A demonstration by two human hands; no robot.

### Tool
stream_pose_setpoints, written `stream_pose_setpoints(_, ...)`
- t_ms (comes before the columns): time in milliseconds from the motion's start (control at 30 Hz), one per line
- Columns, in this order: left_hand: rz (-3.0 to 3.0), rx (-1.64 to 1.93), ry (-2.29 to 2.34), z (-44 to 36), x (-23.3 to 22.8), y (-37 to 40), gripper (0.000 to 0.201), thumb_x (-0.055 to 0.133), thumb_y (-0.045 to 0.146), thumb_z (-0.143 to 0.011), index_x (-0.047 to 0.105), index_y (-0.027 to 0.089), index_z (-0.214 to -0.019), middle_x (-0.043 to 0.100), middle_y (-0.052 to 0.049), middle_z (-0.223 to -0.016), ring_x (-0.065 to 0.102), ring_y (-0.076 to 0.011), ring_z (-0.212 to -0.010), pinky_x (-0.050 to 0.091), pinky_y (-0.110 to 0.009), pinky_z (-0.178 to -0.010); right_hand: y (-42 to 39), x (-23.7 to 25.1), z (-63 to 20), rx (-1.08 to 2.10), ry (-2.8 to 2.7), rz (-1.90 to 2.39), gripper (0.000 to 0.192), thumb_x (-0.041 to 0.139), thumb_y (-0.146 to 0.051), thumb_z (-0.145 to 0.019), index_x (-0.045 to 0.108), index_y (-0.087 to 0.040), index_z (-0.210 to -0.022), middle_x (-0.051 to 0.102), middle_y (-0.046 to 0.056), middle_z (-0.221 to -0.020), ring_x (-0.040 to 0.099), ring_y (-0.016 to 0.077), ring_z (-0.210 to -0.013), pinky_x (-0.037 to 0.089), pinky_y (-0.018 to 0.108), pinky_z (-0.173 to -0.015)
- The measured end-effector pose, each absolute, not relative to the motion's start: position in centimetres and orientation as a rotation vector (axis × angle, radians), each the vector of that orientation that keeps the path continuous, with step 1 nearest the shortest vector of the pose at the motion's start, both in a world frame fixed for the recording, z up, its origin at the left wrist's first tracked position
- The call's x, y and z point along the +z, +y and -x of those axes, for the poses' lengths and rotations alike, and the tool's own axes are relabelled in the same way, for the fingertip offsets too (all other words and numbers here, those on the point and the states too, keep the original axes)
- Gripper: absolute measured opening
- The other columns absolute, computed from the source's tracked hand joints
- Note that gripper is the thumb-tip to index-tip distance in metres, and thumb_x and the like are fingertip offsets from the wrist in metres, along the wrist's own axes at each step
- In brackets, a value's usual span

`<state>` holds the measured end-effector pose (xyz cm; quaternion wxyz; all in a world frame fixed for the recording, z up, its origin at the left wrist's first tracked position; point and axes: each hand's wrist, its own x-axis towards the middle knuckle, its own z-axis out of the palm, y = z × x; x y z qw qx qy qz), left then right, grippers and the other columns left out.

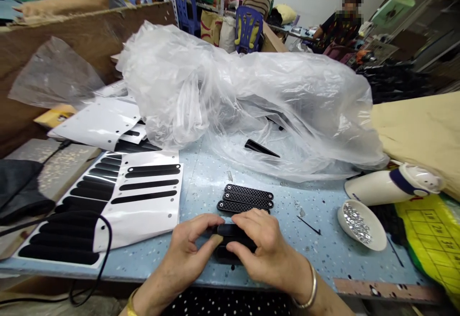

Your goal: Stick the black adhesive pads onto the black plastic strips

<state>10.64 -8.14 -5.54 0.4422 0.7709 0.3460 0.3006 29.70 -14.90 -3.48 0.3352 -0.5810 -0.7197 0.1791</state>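
At the front edge of the blue speckled table, my left hand point(192, 244) and my right hand point(264, 239) grip a long black piece point(233, 230) from its two ends, fingertips curled round it. The piece's ends are hidden under my fingers. Another dark piece point(228, 254) shows just below, partly covered by my thumbs. Beyond my fingers, several black textured strips point(246, 196) with metal-ringed holes lie side by side. To the left are white sheets point(143, 229) with black rounded adhesive strips point(145, 196).
Clear plastic bags point(251, 86) cover the back of the table, with black pieces point(261, 148) at their edge. On the right are a white bowl point(379, 239) of small metal parts and a lying bottle point(381, 187). A black cable point(109, 239) hangs at left. Other people sit farther back.
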Motion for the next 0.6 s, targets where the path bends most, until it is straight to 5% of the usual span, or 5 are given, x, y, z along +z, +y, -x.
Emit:
stream_pose_setpoints(300, -1.292, 0.797, 0.755, -10.5, -5.4, -8.0, 0.045, 0.075, 0.008, -0.068, 0.07, 0.022, -0.11, 0.076, -0.008, -0.109, 0.073, -0.0245, -0.099, 0.062, -0.034, -0.083, -14.5, -2.5, -29.3, 0.34, -1.938, 1.456, 0.016, 0.057, -0.015, -0.088, 0.067, -0.013, -0.1, 0.067, 0.007, -0.076, 0.058, 0.0204, -0.067, 0.043, 0.034, -0.061)
stream_pose_setpoints(600, -1.075, 0.73, 0.749, -10.6, -4.3, -8.5, 0.02, 0.075, 0.015, -0.071, 0.075, 0.017, -0.091, 0.078, -0.007, -0.088, 0.072, -0.0191, -0.077, 0.059, -0.025, -0.065, -15.2, -1.6, -28.1, 0.282, -2.052, 1.474, 0.016, 0.05, -0.014, -0.09, 0.066, -0.013, -0.089, 0.065, 0.008, -0.073, 0.056, 0.0212, -0.065, 0.038, 0.035, -0.06)
